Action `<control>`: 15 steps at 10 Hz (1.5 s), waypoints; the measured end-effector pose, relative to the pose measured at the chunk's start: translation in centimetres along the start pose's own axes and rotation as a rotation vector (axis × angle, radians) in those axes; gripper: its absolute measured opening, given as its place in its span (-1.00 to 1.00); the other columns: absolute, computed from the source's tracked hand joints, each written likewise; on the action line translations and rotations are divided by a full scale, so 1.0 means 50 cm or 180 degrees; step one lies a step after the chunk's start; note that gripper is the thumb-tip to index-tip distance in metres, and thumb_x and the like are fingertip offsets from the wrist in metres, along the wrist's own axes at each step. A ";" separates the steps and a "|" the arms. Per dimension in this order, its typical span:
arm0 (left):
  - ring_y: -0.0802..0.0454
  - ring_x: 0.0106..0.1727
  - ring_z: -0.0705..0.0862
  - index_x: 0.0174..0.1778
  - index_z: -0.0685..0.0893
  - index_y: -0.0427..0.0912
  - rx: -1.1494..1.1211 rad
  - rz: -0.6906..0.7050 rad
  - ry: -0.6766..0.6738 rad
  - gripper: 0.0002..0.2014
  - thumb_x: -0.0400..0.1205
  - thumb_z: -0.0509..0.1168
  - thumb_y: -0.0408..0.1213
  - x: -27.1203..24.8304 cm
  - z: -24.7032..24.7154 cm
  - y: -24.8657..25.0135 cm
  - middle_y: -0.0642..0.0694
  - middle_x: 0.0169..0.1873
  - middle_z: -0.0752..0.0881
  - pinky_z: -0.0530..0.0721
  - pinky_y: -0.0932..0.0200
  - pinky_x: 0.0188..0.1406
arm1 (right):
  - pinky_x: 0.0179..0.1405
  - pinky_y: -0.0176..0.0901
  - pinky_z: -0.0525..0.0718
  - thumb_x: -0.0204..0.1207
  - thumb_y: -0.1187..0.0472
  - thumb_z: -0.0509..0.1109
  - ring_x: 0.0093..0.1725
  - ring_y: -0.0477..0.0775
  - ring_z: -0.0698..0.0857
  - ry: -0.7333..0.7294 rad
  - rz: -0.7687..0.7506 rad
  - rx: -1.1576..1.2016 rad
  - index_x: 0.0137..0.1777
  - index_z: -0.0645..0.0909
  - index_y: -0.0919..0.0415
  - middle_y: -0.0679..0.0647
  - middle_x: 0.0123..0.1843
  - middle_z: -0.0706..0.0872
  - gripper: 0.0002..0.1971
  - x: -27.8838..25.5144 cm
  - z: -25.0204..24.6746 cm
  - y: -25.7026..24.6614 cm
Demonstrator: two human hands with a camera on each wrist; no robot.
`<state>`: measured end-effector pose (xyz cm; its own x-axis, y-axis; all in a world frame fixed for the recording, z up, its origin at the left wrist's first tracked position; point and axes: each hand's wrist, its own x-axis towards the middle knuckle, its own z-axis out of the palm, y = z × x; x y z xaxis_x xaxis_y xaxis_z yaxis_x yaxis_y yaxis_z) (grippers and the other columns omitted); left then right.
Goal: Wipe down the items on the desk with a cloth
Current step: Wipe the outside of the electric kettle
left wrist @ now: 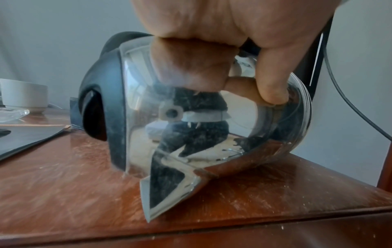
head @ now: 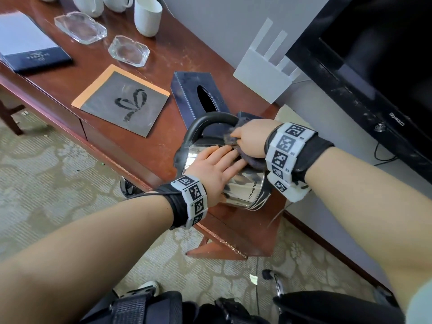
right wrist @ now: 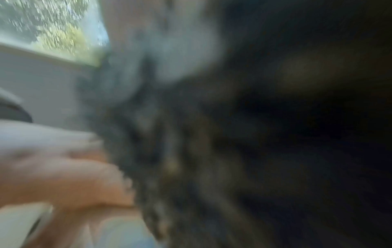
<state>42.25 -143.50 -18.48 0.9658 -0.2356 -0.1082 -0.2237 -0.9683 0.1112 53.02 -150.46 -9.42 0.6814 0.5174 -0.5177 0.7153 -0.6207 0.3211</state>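
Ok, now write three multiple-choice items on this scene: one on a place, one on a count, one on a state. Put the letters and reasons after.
1. Where is the tissue box?
A. Just behind the kettle
B. On the carpet
C. Atop the television

2. How many glass dishes lie on the desk?
A. One
B. Two
C. Four

3. How is the kettle placed?
A. Upright
B. Tipped on its side
C. Held in the air

Answers:
1. A, the kettle's handle overlaps the box's near end.
2. B, two dishes lie near the cups.
3. B, its spout touches the desk while the left hand presses on it and the right hand holds the cloth against it.
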 end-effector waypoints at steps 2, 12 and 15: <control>-0.06 0.65 -0.21 0.62 -0.30 0.01 -0.0017 0.0126 0.0369 -0.08 0.57 0.21 0.15 0.009 0.023 0.007 -0.03 0.64 -0.19 -0.33 0.00 0.56 | 0.13 0.04 0.63 0.60 0.18 0.16 0.17 0.30 0.64 -0.0126 0.0294 0.0041 0.28 0.59 0.18 0.24 0.19 0.66 -0.69 -0.038 0.025 0.028; -0.04 0.65 -0.17 0.60 -0.32 0.14 0.0092 -0.0162 0.0040 0.09 0.40 0.32 0.32 0.049 -0.004 0.012 0.06 0.64 -0.17 -0.23 -0.10 0.58 | -0.22 -0.18 0.39 0.60 0.27 0.27 0.10 0.24 0.61 0.2079 0.0901 0.1997 0.24 0.61 0.15 0.16 0.26 0.52 -0.76 -0.153 0.298 0.045; -0.01 0.65 -0.13 0.62 -0.25 0.13 0.0040 -0.0170 0.0128 0.09 0.39 0.37 0.28 0.053 -0.008 0.011 0.05 0.64 -0.11 -0.19 -0.06 0.60 | -0.37 -0.14 0.41 0.53 0.30 0.35 -0.02 0.20 0.62 0.1330 0.0192 0.1375 0.09 0.63 0.12 0.11 0.12 0.55 -0.83 -0.210 0.366 0.043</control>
<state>44.75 -144.60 -18.29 0.9808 -0.1804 -0.0737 -0.1732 -0.9804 0.0938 44.57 -167.99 -17.79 0.7847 0.6071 -0.1252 0.6054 -0.7940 -0.0562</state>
